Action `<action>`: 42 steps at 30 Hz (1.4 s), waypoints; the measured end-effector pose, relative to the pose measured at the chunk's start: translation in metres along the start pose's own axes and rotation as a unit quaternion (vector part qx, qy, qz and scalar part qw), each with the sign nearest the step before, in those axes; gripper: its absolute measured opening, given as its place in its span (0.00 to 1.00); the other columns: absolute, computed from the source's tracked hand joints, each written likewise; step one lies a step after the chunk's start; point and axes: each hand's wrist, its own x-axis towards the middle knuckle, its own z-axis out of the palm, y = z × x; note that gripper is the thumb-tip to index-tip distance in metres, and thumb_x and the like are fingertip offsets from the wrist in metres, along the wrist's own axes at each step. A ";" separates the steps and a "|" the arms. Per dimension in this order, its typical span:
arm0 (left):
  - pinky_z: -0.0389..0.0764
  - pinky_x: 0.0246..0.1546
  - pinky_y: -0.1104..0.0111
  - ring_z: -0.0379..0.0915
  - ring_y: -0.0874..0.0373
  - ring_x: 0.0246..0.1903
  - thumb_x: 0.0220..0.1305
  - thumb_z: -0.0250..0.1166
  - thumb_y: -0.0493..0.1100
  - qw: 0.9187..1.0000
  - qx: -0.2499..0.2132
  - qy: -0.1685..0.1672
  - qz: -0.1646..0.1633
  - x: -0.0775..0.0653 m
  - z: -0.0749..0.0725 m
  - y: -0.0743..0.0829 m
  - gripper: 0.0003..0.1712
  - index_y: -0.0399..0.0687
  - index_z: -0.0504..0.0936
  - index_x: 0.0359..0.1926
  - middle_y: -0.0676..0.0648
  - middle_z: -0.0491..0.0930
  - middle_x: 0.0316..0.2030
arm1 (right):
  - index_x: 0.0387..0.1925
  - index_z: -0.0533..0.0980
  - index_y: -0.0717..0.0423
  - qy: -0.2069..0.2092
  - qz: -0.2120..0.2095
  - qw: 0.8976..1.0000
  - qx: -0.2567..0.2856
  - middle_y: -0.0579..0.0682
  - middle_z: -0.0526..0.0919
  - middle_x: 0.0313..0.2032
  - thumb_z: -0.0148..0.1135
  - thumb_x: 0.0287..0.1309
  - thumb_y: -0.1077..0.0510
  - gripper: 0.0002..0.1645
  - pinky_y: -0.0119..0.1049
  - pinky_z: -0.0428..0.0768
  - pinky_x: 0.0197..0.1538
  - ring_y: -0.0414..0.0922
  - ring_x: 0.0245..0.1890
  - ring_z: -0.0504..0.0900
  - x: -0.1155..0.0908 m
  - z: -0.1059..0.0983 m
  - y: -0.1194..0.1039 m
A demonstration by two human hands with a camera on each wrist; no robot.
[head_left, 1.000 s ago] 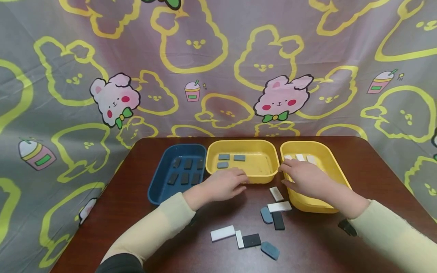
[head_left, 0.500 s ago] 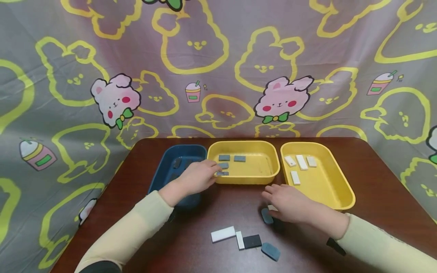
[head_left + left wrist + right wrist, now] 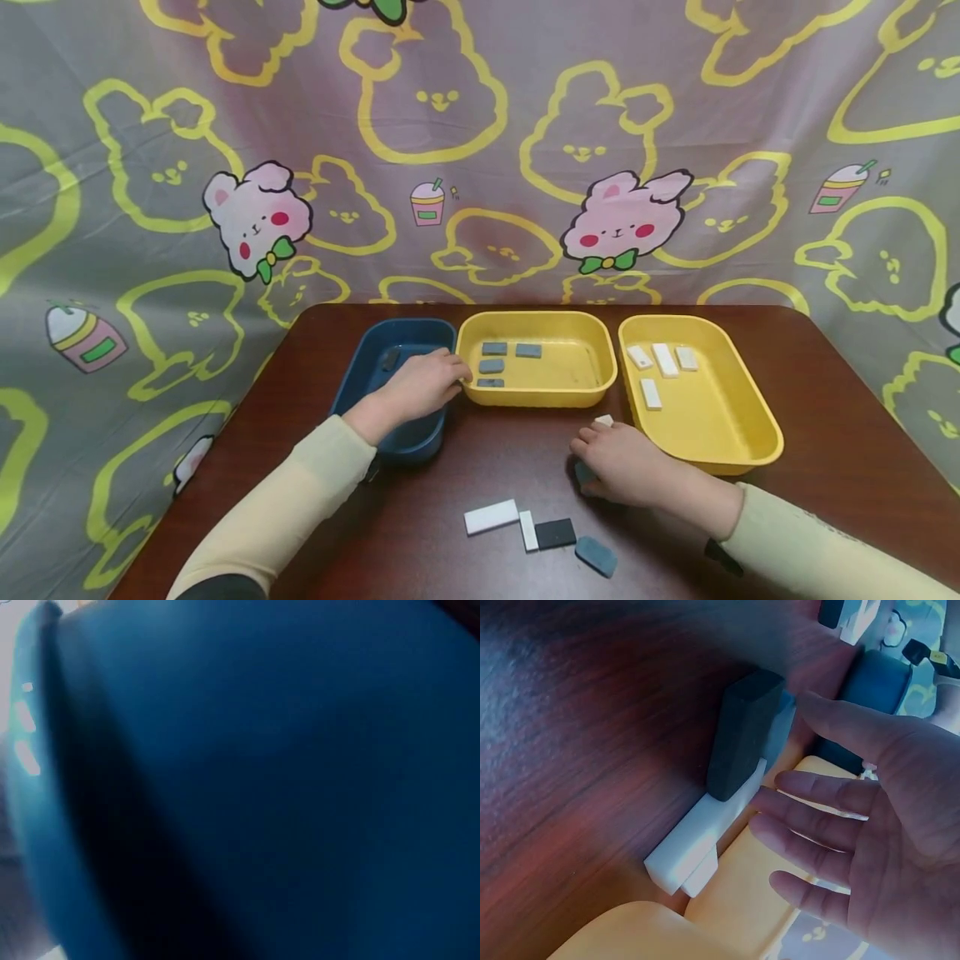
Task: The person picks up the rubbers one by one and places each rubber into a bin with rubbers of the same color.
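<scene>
My right hand point(image 3: 622, 462) hovers low over the middle of the table, its fingers loosely extended and holding nothing. In the right wrist view, fingertips are close to a white block point(image 3: 694, 840); I cannot tell if they touch it. A black block point(image 3: 742, 739) and a blue-grey block point(image 3: 781, 724) lie against it, the latter near the thumb. Another small white block point(image 3: 603, 421) shows beyond my knuckles. My left hand point(image 3: 420, 387) is over the right side of the blue tray point(image 3: 348, 379), relaxed, fingertips beside the middle yellow tray point(image 3: 540, 397). The blue tray fills the left wrist view.
Several grey blocks point(image 3: 528, 351) lie in the middle yellow tray, and several white blocks point(image 3: 664, 360) in the right yellow tray point(image 3: 750, 400). Dark blocks point(image 3: 391, 360) sit in the blue tray. Closer in are a white block point(image 3: 491, 517), a black block point(image 3: 555, 533) and a blue-grey block point(image 3: 596, 556).
My right hand has left the right tray, where another white block now lies, and moved nearer to the table blocks. A grey block has appeared in the middle tray; my left hand has shifted left.
</scene>
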 end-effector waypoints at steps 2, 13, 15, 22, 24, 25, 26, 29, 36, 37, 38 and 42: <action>0.77 0.41 0.65 0.73 0.56 0.40 0.60 0.69 0.38 1.000 0.002 0.009 0.010 0.000 0.002 -0.001 0.11 0.48 0.85 0.45 0.50 0.83 0.42 | 0.34 0.78 0.52 0.001 -0.004 1.000 0.001 0.44 0.75 0.29 0.77 0.43 0.45 0.22 0.39 0.75 0.32 0.44 0.33 0.75 0.000 0.000 -0.001; 0.76 0.38 0.68 0.72 0.58 0.36 0.63 0.67 0.40 0.999 0.016 0.028 0.020 0.004 0.006 -0.001 0.07 0.51 0.88 0.41 0.52 0.84 0.38 | 0.34 0.79 0.52 0.007 -0.048 0.998 0.034 0.43 0.74 0.29 0.73 0.49 0.56 0.11 0.37 0.76 0.35 0.43 0.33 0.75 0.002 0.002 -0.005; 0.76 0.38 0.68 0.72 0.58 0.37 0.63 0.67 0.41 0.999 0.016 0.026 0.018 0.005 0.006 -0.002 0.07 0.51 0.88 0.41 0.52 0.84 0.38 | 0.36 0.79 0.52 -0.004 -0.058 0.997 0.052 0.42 0.75 0.30 0.71 0.52 0.59 0.09 0.37 0.77 0.36 0.41 0.33 0.76 0.004 0.002 -0.006; 0.76 0.37 0.68 0.72 0.59 0.36 0.64 0.66 0.41 0.999 0.015 0.028 0.013 0.006 0.009 -0.002 0.07 0.51 0.88 0.41 0.53 0.84 0.37 | 0.42 0.79 0.52 -0.041 -0.046 0.992 0.112 0.42 0.77 0.35 0.65 0.56 0.67 0.12 0.37 0.79 0.39 0.38 0.36 0.77 0.006 0.001 -0.012; 0.76 0.37 0.68 0.72 0.59 0.36 0.64 0.66 0.41 0.999 0.011 0.029 0.011 0.005 0.009 -0.002 0.07 0.50 0.89 0.41 0.53 0.84 0.37 | 0.42 0.79 0.53 -0.043 -0.034 0.991 0.121 0.42 0.77 0.35 0.65 0.55 0.67 0.13 0.36 0.79 0.37 0.37 0.35 0.77 0.006 0.002 -0.013; 0.76 0.37 0.68 0.72 0.59 0.36 0.64 0.66 0.41 0.999 0.009 0.029 0.011 0.005 0.009 -0.003 0.07 0.50 0.89 0.41 0.52 0.84 0.37 | 0.42 0.79 0.53 -0.044 -0.027 0.991 0.125 0.42 0.77 0.34 0.65 0.55 0.67 0.13 0.36 0.79 0.37 0.37 0.34 0.77 0.006 0.002 -0.013; 0.76 0.37 0.68 0.72 0.59 0.36 0.64 0.67 0.41 1.000 0.006 0.029 0.010 0.005 0.009 -0.003 0.07 0.50 0.89 0.41 0.52 0.84 0.37 | 0.42 0.79 0.53 -0.046 -0.019 0.991 0.127 0.42 0.77 0.34 0.66 0.54 0.67 0.14 0.36 0.79 0.36 0.37 0.33 0.76 0.005 0.002 -0.013; 0.75 0.37 0.68 0.72 0.59 0.36 0.64 0.67 0.41 1.000 0.001 0.028 0.008 0.005 0.009 -0.003 0.08 0.49 0.89 0.42 0.52 0.84 0.37 | 0.43 0.79 0.54 -0.052 -0.001 0.991 0.123 0.42 0.76 0.33 0.69 0.51 0.66 0.15 0.36 0.78 0.34 0.37 0.31 0.75 0.006 0.002 -0.013; 0.75 0.37 0.68 0.72 0.59 0.36 0.63 0.67 0.41 1.000 -0.004 0.029 0.007 0.004 0.008 -0.003 0.08 0.49 0.89 0.42 0.52 0.84 0.37 | 0.41 0.79 0.52 -0.052 0.012 0.993 0.105 0.42 0.76 0.32 0.74 0.48 0.60 0.17 0.37 0.78 0.33 0.38 0.31 0.76 0.007 0.005 -0.014; 0.75 0.37 0.68 0.72 0.59 0.36 0.63 0.67 0.41 1.000 -0.002 0.029 0.007 0.004 0.009 -0.003 0.07 0.49 0.89 0.42 0.52 0.84 0.37 | 0.41 0.79 0.52 -0.051 0.012 0.994 0.101 0.42 0.76 0.32 0.74 0.48 0.59 0.16 0.37 0.78 0.33 0.39 0.31 0.76 0.007 0.005 -0.015; 0.75 0.37 0.68 0.72 0.59 0.36 0.63 0.67 0.41 1.000 -0.002 0.030 0.007 0.004 0.009 -0.003 0.07 0.49 0.89 0.42 0.52 0.84 0.37 | 0.40 0.79 0.52 -0.051 0.013 0.994 0.097 0.42 0.76 0.32 0.74 0.48 0.59 0.16 0.38 0.78 0.34 0.39 0.31 0.76 0.007 0.006 -0.015; 0.75 0.37 0.69 0.72 0.59 0.35 0.63 0.67 0.42 0.999 0.004 0.033 0.007 0.004 0.010 -0.003 0.07 0.50 0.89 0.41 0.53 0.84 0.37 | 0.40 0.79 0.51 -0.050 0.018 0.994 0.090 0.42 0.75 0.31 0.74 0.49 0.59 0.15 0.38 0.78 0.34 0.40 0.31 0.76 0.008 0.007 -0.015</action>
